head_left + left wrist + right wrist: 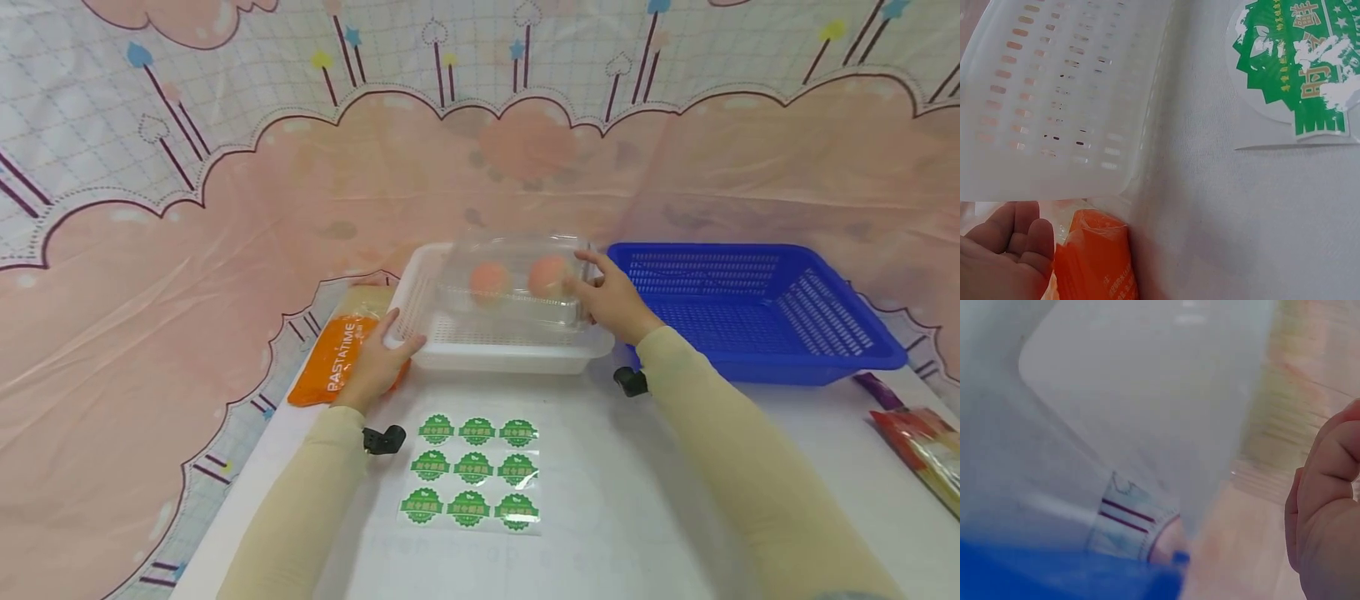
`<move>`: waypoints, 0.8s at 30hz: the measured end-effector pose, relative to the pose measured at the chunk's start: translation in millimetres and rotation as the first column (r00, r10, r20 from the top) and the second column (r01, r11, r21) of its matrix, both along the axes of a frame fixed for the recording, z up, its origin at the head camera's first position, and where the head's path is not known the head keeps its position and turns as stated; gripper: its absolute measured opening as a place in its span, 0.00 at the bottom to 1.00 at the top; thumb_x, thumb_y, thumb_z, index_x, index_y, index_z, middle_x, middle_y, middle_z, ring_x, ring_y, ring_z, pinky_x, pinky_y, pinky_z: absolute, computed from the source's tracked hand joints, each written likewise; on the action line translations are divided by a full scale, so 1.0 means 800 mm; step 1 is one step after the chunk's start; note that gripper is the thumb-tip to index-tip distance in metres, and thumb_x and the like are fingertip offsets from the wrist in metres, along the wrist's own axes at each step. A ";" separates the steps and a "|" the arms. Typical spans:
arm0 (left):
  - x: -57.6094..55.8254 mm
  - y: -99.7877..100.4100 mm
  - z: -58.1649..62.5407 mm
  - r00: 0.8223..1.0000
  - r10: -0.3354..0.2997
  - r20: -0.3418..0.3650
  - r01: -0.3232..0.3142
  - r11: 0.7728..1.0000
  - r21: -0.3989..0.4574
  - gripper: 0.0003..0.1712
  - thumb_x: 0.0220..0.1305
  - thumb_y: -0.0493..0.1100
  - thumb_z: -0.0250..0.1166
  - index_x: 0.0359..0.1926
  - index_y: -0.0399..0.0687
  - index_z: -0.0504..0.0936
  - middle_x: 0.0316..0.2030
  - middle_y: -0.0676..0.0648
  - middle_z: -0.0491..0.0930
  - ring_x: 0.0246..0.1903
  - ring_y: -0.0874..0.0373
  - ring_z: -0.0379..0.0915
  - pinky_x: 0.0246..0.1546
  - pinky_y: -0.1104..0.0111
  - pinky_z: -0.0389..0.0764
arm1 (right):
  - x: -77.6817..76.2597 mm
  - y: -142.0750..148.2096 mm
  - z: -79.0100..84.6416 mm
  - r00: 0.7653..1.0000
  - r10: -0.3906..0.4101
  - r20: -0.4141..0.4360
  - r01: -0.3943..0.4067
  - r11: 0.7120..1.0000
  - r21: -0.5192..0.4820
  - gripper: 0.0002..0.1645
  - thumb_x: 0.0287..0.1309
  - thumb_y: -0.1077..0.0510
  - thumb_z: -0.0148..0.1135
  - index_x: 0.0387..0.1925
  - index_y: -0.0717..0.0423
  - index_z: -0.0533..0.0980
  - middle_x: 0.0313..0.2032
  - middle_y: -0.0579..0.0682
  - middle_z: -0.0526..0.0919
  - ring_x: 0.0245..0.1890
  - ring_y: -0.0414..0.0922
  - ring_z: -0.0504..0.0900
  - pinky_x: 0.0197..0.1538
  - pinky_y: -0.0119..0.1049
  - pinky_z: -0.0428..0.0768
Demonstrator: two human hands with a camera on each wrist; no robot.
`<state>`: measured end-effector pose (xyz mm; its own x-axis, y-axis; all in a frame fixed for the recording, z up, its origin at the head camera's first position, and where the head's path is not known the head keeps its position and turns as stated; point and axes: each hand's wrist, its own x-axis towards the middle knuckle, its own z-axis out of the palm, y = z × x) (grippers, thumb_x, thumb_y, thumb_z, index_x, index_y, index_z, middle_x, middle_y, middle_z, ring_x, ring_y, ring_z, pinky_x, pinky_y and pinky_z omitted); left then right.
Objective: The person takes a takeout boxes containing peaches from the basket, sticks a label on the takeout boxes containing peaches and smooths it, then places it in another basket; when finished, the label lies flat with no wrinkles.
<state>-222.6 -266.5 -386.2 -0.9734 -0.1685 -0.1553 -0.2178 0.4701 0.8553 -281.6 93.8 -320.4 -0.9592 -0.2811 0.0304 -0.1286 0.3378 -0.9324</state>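
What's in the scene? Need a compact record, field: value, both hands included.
right hand: holds the right end of a clear plastic box
left hand: at the left front corner of a white perforated plastic basket; firm grip not evident
box position: over the white basket
seen through box: two round peach-coloured fruits
right of white basket: blue slotted plastic basket
left of white basket: orange plastic packet
nearer the person: flat sheet of nine green round stickers, three by three

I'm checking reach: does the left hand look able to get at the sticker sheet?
Probably yes: the left hand looks empty beside the white basket, and the sticker sheet lies uncovered on the table.
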 end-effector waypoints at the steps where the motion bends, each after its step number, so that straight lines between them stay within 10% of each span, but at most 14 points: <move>1: 0.000 0.000 0.001 1.000 -0.001 0.001 0.001 1.000 -0.001 0.51 0.66 0.65 0.64 0.80 0.65 0.46 0.78 0.42 0.47 0.73 0.38 0.46 0.69 0.37 0.50 | 0.002 0.004 0.002 1.000 0.000 -0.007 0.000 1.000 0.005 0.40 0.72 0.47 0.58 0.78 0.46 0.53 0.38 0.56 0.72 0.21 0.42 0.69 0.28 0.38 0.75; 24: -0.003 -0.001 0.001 1.000 -0.018 0.000 0.018 0.999 -0.043 0.55 0.62 0.70 0.63 0.81 0.64 0.45 0.78 0.41 0.47 0.74 0.38 0.45 0.69 0.37 0.50 | 0.063 0.076 0.023 1.000 0.011 -0.027 -0.009 0.997 0.073 0.41 0.72 0.43 0.56 0.79 0.43 0.51 0.43 0.59 0.68 0.24 0.47 0.70 0.29 0.39 0.75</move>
